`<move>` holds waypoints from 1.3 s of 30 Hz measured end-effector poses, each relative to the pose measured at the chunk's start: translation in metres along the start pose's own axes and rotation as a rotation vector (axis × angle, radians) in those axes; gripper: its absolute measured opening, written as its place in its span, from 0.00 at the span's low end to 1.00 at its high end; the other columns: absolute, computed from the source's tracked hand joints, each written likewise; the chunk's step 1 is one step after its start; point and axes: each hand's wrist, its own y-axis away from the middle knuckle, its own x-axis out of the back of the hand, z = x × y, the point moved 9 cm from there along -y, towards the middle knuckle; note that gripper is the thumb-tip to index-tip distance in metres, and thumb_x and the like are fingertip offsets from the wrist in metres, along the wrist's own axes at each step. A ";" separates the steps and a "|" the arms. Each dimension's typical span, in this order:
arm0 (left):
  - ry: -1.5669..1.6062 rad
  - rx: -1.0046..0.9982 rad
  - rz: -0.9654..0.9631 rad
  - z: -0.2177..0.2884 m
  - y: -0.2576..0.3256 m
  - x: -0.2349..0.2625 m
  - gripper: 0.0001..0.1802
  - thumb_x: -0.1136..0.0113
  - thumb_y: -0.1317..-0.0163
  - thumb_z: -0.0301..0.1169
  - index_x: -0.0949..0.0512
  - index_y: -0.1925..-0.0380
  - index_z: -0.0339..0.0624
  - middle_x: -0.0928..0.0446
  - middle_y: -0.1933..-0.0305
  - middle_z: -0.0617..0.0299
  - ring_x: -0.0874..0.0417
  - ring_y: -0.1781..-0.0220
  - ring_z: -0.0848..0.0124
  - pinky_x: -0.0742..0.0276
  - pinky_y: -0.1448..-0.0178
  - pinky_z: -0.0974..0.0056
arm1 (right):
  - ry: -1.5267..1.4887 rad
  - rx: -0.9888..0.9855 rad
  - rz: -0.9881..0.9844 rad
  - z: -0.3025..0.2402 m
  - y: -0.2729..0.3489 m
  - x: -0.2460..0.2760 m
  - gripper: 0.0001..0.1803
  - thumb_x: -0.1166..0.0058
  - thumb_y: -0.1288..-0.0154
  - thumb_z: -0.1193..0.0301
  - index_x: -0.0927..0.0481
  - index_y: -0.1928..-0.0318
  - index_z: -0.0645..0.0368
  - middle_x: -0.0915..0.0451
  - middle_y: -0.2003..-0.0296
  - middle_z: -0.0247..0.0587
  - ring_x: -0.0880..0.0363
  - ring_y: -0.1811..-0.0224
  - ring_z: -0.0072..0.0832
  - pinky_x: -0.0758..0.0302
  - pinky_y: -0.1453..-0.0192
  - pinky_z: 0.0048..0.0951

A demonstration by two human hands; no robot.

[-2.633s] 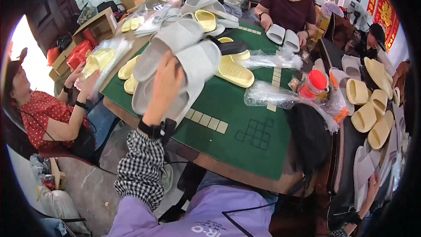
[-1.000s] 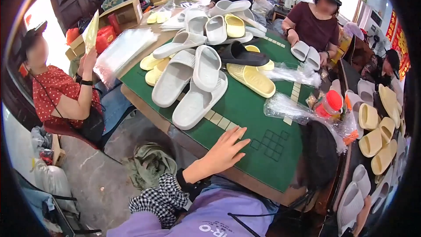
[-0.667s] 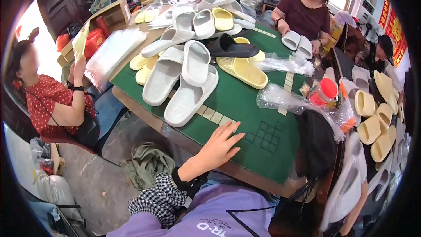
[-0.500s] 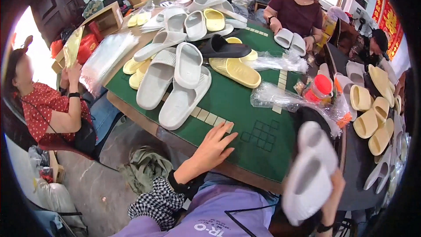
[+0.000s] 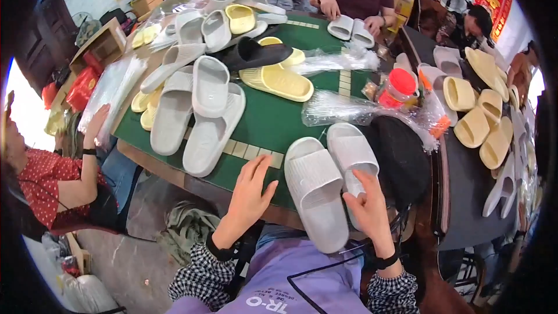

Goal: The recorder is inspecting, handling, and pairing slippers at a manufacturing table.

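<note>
Clear plastic bags (image 5: 343,107) are lying crumpled near the green table's (image 5: 273,122) right edge, beside a red-lidded jar (image 5: 400,86). At the near edge, a pair of pale grey slippers (image 5: 325,183) is lying side by side, long axes running from near edge toward the table's middle. The right hand (image 5: 366,209) is gripping the right slipper, hiding its heel. The left hand (image 5: 251,192) is resting open-fingered just beside the left slipper.

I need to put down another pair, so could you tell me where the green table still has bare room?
Bare felt lies between the yellow slide, the grey slides and the plastic bags. The far end is crowded with slides.
</note>
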 end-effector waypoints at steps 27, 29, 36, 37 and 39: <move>-0.106 0.073 0.115 -0.001 -0.004 -0.013 0.16 0.41 0.44 0.19 0.34 0.58 0.39 0.30 0.54 0.48 0.21 0.62 0.43 0.23 0.64 0.48 | 0.248 -0.164 -0.130 0.048 0.032 0.011 0.36 0.39 0.37 0.64 0.37 0.33 0.67 0.19 0.68 0.53 0.17 0.65 0.49 0.22 0.60 0.44; -0.123 0.068 0.107 -0.001 -0.003 -0.014 0.16 0.41 0.44 0.18 0.34 0.57 0.39 0.30 0.54 0.48 0.21 0.62 0.43 0.24 0.64 0.49 | 0.249 -0.175 -0.133 0.048 0.033 0.010 0.35 0.40 0.36 0.64 0.36 0.33 0.68 0.18 0.69 0.54 0.17 0.66 0.51 0.22 0.62 0.46; -0.063 0.035 0.053 0.005 -0.008 -0.026 0.17 0.43 0.43 0.15 0.34 0.56 0.37 0.31 0.54 0.48 0.22 0.65 0.48 0.26 0.63 0.53 | 0.287 -0.095 -0.074 0.043 0.035 0.006 0.32 0.43 0.35 0.65 0.35 0.36 0.70 0.16 0.68 0.60 0.16 0.65 0.56 0.20 0.62 0.52; -0.072 0.004 0.076 0.008 -0.010 -0.025 0.17 0.43 0.43 0.14 0.34 0.56 0.36 0.32 0.56 0.48 0.23 0.68 0.54 0.26 0.64 0.57 | 0.294 -0.087 -0.071 0.042 0.035 0.007 0.32 0.44 0.35 0.65 0.36 0.35 0.70 0.16 0.67 0.60 0.16 0.65 0.56 0.20 0.62 0.52; -0.033 -0.022 0.049 0.012 -0.011 -0.026 0.18 0.42 0.42 0.13 0.33 0.54 0.35 0.31 0.55 0.50 0.23 0.65 0.58 0.26 0.63 0.59 | 0.300 -0.101 -0.076 0.042 0.035 0.012 0.34 0.43 0.34 0.65 0.37 0.34 0.71 0.17 0.67 0.60 0.16 0.66 0.55 0.20 0.62 0.51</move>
